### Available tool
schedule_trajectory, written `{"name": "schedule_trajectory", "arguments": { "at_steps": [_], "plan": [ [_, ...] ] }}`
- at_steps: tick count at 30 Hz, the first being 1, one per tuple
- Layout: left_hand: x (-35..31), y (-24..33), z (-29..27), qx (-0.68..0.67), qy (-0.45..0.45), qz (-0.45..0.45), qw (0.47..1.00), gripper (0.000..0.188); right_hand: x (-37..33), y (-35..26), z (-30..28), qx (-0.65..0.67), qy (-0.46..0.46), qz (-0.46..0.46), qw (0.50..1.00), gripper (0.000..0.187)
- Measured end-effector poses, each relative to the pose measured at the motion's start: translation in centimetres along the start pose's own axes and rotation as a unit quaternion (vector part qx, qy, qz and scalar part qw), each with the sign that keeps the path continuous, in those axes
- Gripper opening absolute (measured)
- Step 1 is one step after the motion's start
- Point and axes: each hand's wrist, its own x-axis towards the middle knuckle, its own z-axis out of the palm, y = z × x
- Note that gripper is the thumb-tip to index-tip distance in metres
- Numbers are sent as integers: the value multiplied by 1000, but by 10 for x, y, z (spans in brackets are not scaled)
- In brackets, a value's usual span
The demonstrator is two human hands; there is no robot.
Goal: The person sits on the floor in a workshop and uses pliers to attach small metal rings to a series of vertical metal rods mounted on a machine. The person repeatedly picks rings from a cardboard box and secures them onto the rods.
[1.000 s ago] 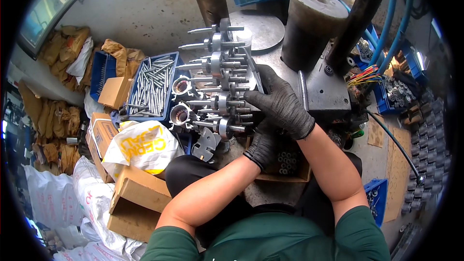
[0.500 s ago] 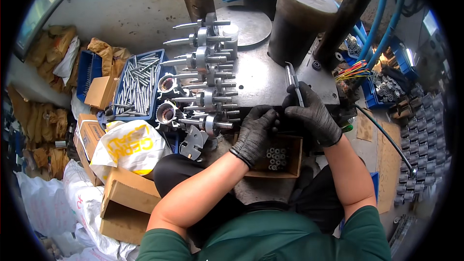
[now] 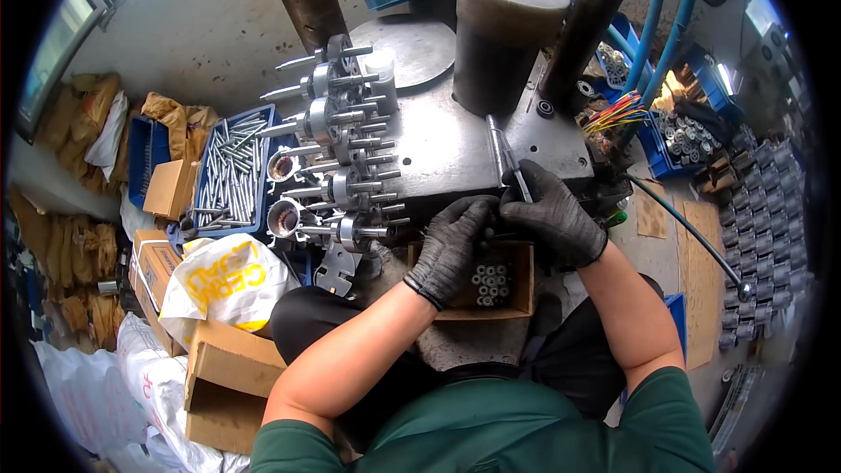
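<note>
Two dark-gloved hands of mine are just beside each other at the front edge of the steel plate (image 3: 438, 156). My right hand (image 3: 555, 213) is closed, thumb and fingers pinching a slim tweezer-like tool (image 3: 523, 184), its thin end slanting away from me over the plate. Just beside that tool a metal rod (image 3: 496, 151) lies on the plate, running from near the front edge toward the foot of the big cylinder (image 3: 501, 48). My left hand (image 3: 455, 243) has its fingers curled in; I cannot tell whether they hold anything. Along the plate's left edge stands a row of ringed shafts (image 3: 317, 119), and at its back left lies a round disc (image 3: 407, 48). Below the front edge, a cardboard box (image 3: 524, 289) holds small cylindrical parts (image 3: 491, 285).
</note>
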Motion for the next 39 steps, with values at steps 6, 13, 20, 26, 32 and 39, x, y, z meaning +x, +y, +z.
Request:
{"name": "schedule_trajectory", "arguments": {
  "at_steps": [6, 13, 20, 26, 32, 39],
  "plan": [
    [3, -1, -1, 6, -1, -10, 1000, 24, 2, 10, -5, -16, 9, -12, 1000, 40],
    [4, -3, -5, 100, -14, 22, 995, 23, 0, 0, -3, -65, -12, -4, 998, 37],
    [-1, 1, -3, -35, -28, -36, 998, 22, 4, 3, -6, -161, -25, -35, 986, 36],
    [8, -6, -7, -6, -14, -39, 999, 21, 1, -8, 3, -267, -20, -92, 959, 34],
    [7, -3, -8, 0, -48, -47, 998, 22, -2, -10, 1, -209, -32, -100, 972, 33],
    [10, 6, -7, -151, -93, -77, 981, 24, -4, -7, 2, 68, 3, -18, 998, 30]
  ]
}}
